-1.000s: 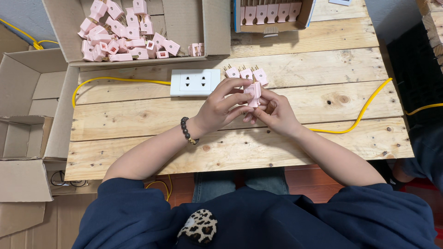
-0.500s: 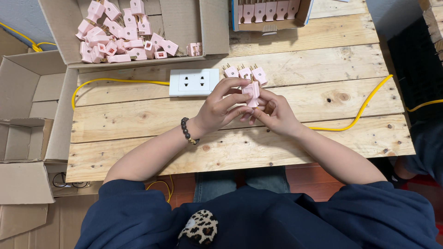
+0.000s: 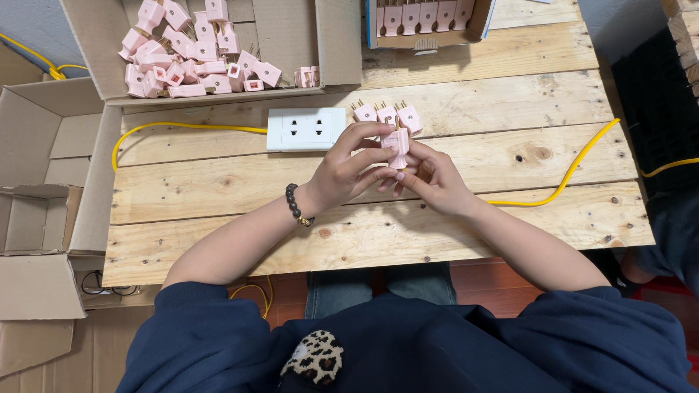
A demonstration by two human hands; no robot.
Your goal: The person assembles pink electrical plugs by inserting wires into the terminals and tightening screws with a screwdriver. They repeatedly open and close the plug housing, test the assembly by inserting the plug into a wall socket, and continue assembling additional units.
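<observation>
While you hold the pink plug [image 3: 397, 143] up between both hands over the middle of the wooden table [image 3: 218, 196], your left hand [image 3: 348, 171] wraps it from the left with fingers curled over its top edge, and your right hand [image 3: 431, 178] pinches its lower right side; both are closed on that one plug, lifted clear of the boards so you can turn it freely. Just behind it, three more pink plugs [image 3: 387, 115] stand in a short row with their prongs up, close enough to reach without stretching. Beside them to the left lies the white wall socket [image 3: 306, 129], flat, face up, fed by a yellow cable [image 3: 182, 127] that runs off the left edge; a second stretch of yellow cable [image 3: 575, 171] curves away to the right. At the far left, an open cardboard box [image 3: 331, 44] holds a loose heap of the same plugs [image 3: 189, 58], while a smaller box [image 3: 429, 29] at the top holds them lined up neatly, likely sorted stock. A dark bead bracelet [image 3: 297, 206] sits on your left wrist.
</observation>
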